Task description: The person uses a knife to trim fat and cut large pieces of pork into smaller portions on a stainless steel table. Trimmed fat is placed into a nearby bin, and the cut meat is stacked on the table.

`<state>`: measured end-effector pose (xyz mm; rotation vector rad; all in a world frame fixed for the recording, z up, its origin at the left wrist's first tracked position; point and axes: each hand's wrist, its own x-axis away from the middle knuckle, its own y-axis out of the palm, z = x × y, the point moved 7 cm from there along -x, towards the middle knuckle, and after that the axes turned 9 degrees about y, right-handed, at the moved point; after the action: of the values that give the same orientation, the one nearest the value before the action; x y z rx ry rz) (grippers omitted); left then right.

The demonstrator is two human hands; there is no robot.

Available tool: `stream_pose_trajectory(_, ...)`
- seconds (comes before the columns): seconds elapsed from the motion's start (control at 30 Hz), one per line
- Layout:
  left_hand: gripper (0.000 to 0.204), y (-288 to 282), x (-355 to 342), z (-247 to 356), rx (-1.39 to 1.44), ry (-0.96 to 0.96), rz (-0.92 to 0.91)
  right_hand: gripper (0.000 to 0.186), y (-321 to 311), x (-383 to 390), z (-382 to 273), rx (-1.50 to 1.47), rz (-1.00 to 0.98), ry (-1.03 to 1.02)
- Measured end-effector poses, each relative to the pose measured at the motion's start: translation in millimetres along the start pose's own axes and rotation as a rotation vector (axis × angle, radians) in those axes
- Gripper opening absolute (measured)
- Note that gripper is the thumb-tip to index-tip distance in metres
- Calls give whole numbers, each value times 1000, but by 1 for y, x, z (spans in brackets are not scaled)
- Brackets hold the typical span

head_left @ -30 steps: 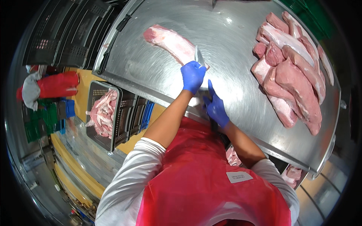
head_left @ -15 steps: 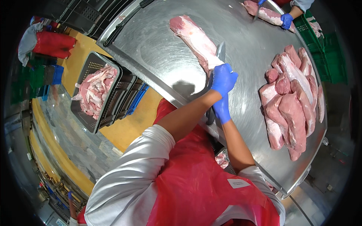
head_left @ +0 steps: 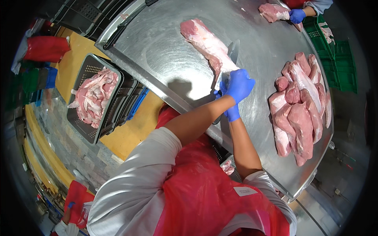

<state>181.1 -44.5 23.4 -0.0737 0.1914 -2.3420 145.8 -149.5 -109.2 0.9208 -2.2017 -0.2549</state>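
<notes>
Surface: a stainless steel counter point(head_left: 165, 59) with a rounded corner at the lower right; it shines and reflects the lights.
Room: yellow floor point(head_left: 130, 133) beside the counter's left edge, where a dark perforated crate point(head_left: 84, 129) holds pale meat trimmings point(head_left: 94, 98); a green crate point(head_left: 334, 51) stands past the far right edge.
Meat cut: a long pink piece of raw meat point(head_left: 204, 41) with a white fatty side, lying diagonally mid-counter, its near end under the hands.
Left hand point(head_left: 240, 84): blue-gloved, fingers curled down on the near end of the meat cut.
Right hand point(head_left: 231, 112): blue-gloved, mostly hidden under the left; cannot tell how its fingers are set.
Pile: several trimmed pink cuts point(head_left: 299, 110) heaped along the right edge.
Far corner: another person's blue-gloved hand point(head_left: 297, 15) on a separate piece of meat point(head_left: 273, 11).
</notes>
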Motion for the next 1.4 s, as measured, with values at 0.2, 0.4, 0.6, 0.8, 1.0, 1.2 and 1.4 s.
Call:
stream_pose_trajectory(0.2,18,-6,18,-9,41,-32,-38,33,28,53,19,725,204,-181)
stream_pose_trajectory(0.4,18,-17,2,50,-3,-37,-175,20,45,-6,8,-125,-39,160)
stream_pose_trajectory(0.6,15,5,25,19,219,-80,-197,61,90,22,-16,409,170,-142)
stream_pose_trajectory(0.8,16,1,21,41,277,-92,-182,64,129,-2,-54,176,51,42)
stream_pose_trajectory(1.0,15,-8,39,52,328,-66,-232,85,167,6,-61,166,204,0)
stream_pose_trajectory(1.2,14,-17,-5,85,591,-18,-188,79,192,-29,-58,125,46,4)
stream_pose_trajectory(1.4,14,-29,14,104,642,-93,-332,79,217,-50,-61,138,102,39)
